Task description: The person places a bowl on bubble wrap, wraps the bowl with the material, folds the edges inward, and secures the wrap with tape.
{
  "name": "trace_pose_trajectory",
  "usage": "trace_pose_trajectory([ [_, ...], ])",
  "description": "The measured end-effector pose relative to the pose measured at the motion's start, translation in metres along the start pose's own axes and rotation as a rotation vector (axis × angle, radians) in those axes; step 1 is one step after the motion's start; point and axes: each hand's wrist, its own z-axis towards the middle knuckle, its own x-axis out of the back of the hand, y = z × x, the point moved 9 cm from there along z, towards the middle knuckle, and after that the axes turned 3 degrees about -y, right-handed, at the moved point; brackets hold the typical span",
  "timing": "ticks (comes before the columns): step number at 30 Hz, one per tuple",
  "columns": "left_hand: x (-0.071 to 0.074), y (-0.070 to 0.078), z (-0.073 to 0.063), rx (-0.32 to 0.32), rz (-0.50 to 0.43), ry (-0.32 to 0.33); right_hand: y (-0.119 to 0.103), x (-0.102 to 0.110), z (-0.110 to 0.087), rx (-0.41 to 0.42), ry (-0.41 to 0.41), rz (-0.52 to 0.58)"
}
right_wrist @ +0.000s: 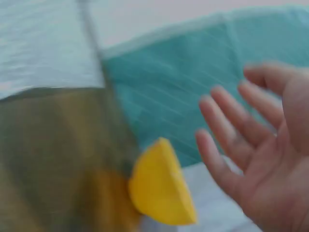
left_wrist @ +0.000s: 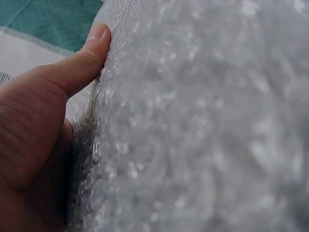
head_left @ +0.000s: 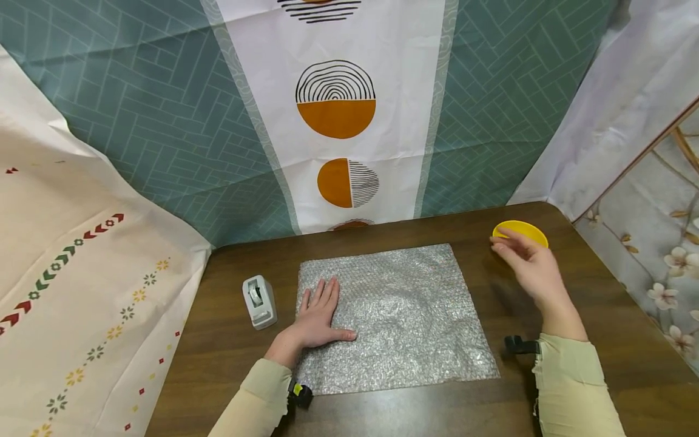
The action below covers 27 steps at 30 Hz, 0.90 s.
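Clock positions taken from the middle of the bubble wrap sheet [head_left: 415,315], head view, 12 being the far side. Sheet lies flat on the brown desk [head_left: 218,358], slightly rumpled.

Left-hand grip [head_left: 317,325]: on the sheet at 9 o'clock, palm down, fingers straight, pointing toward 12, thumb out toward 3. Fully spread; nothing grasped. Left wrist view shows the thumb against the bubbled surface.

Right-hand grip [head_left: 532,270]: raised between 2 and 3 o'clock, off the sheet. Fingers apart and slightly bent, holding nothing. Blurred in right wrist view.

Yellow bowl [head_left: 531,227]: on the desk at 2 o'clock. Fingertips overlap its rim in head view; right wrist view shows a gap between them.

Tape dispenser [head_left: 260,301]: white, at 9 o'clock, just beside the sheet.

Patterned cloth [head_left: 164,121], green and white with orange half-circles, hangs at 12.
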Motion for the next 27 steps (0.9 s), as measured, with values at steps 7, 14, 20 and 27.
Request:
trace_pose_trajectory([
  [7, 0.001, -0.002, 0.000, 0.003, 0.000, -0.002, 0.048, 0.059, -0.013, -0.381, 0.492, 0.436],
  [14, -0.001, -0.003, 0.001, 0.005, 0.000, -0.010, 0.087, 0.057, -0.019, -0.559, 0.402, 0.217],
  [20, 0.002, 0.001, -0.002, 0.002, -0.001, -0.016, 0.098, 0.038, -0.012, -0.559, 0.262, 0.254],
  [27, 0.003, 0.005, -0.004, -0.018, -0.004, -0.005, 0.105, 0.023, -0.006, -0.525, 0.192, 0.324],
])
